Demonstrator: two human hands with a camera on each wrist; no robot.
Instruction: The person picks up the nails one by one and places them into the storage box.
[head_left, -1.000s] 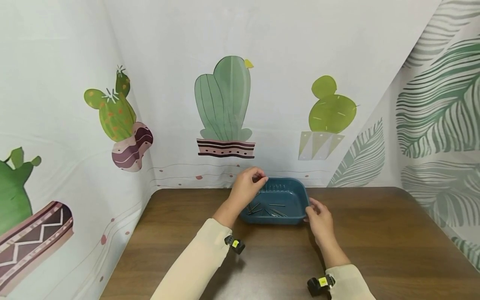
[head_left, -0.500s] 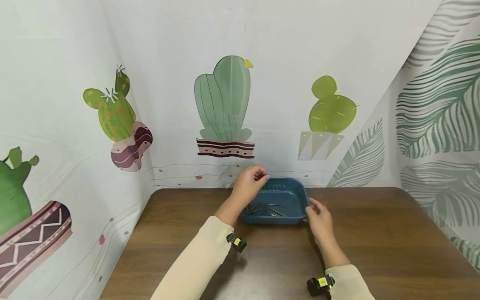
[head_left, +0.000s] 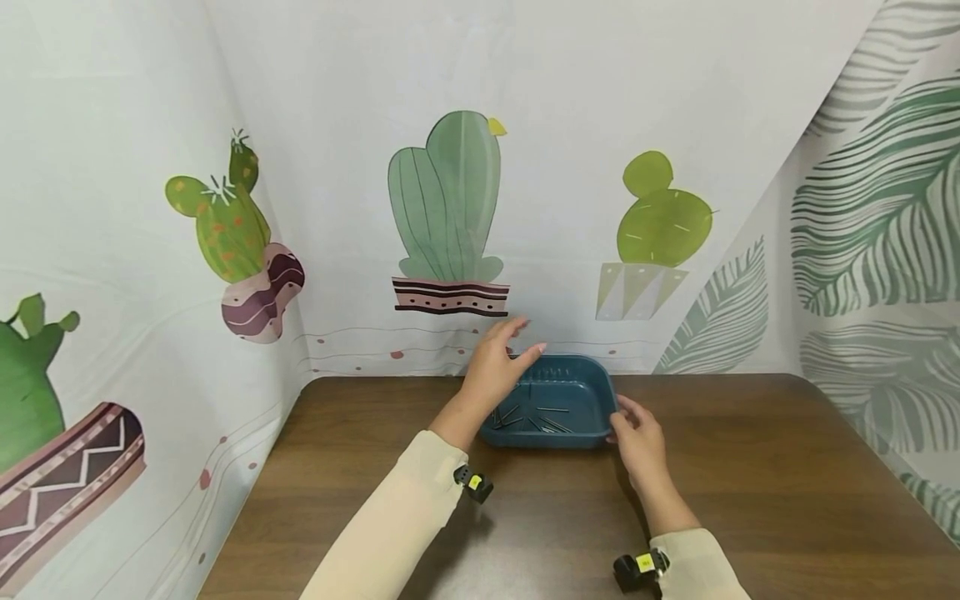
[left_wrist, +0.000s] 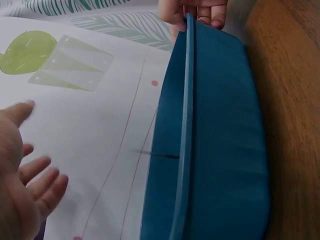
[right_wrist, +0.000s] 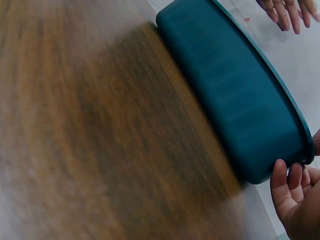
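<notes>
A blue plastic tray stands on the table with several thin metal nails lying at its near left side. Over the tray's back left corner is my left hand, thumb and fingers spread apart, holding nothing. Below it, a single nail shows as a blurred streak in the air at the tray's opening in the left wrist view. My right hand grips the tray's right end, thumb at the rim and fingers curled against the outer wall, as the right wrist view also shows.
The brown wooden table reaches back to a white cloth printed with cacti and leaves. The tray stands close to that cloth at the table's far edge. A small black camera is strapped to each wrist.
My left thumb and fingers were pinched together over the tray; now they have spread apart and let a nail go. The right hand and the tray have stayed in place.
</notes>
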